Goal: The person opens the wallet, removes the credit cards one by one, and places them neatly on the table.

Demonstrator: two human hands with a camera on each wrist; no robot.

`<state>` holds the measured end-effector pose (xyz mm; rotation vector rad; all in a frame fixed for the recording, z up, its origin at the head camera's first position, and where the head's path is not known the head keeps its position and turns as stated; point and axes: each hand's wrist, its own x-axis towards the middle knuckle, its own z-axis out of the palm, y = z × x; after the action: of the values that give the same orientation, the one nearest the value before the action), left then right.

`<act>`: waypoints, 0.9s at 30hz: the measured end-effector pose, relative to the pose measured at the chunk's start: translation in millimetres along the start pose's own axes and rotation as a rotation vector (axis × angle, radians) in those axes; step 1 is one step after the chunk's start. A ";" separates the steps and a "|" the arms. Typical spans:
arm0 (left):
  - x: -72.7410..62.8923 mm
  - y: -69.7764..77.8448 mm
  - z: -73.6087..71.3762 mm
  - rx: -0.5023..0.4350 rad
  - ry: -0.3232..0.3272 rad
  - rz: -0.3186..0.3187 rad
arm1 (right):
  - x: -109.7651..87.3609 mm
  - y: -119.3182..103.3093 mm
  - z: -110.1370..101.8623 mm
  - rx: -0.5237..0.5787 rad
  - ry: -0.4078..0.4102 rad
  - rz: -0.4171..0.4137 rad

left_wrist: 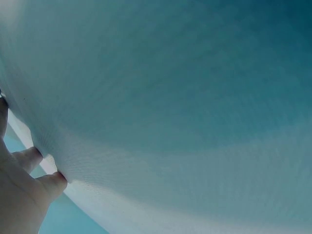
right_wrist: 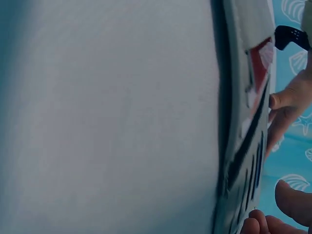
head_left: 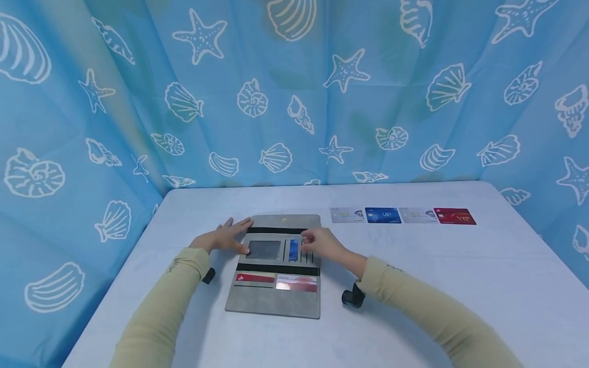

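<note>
A grey wallet (head_left: 271,302) lies unfolded on the table. A blue card (head_left: 293,250) sits in one of its narrow middle slots, beside a clear window (head_left: 264,250). Lower pockets hold a red card (head_left: 255,277) and a pink-and-red card (head_left: 296,282). My left hand (head_left: 225,238) rests at the wallet's left edge, fingers spread and thumb by the window. Over the slots, just right of the blue card, is my right hand (head_left: 325,244). In the right wrist view, its thumb (right_wrist: 295,202) stands apart from the bent fingers (right_wrist: 261,223), with no card visible between them.
At the back right of the white table (head_left: 414,276) lies a row of cards: a silver card (head_left: 347,215), a blue VIP card (head_left: 383,215), another silver card (head_left: 417,215) and a red VIP card (head_left: 454,216). A blue shell-print curtain (head_left: 285,76) hangs behind.
</note>
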<state>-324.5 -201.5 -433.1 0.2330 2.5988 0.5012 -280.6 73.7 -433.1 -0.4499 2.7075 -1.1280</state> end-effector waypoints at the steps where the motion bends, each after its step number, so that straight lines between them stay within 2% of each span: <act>1: -0.1 0.0 0.1 -0.003 0.000 -0.001 | 0.6 -0.9 1.8 -0.007 -0.007 0.000; 10: 0.2 -0.1 -0.1 0.021 0.001 0.000 | 6.9 -1.4 11.6 -0.130 -0.125 -0.022; 16: -0.4 1.9 -1.5 0.031 -0.002 0.008 | 6.6 -5.7 11.9 -0.171 -0.127 -0.036; 22: 0.8 1.0 -1.4 0.036 -0.002 0.006 | 6.4 -13.6 14.8 -0.082 -0.083 0.012; 27: -0.3 1.4 -1.3 0.042 -0.005 0.031 | 7.6 -15.2 18.5 0.072 -0.017 0.132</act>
<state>-324.8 -200.7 -431.4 0.2888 2.6067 0.4568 -279.5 48.8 -435.4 -0.2648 2.6280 -1.1757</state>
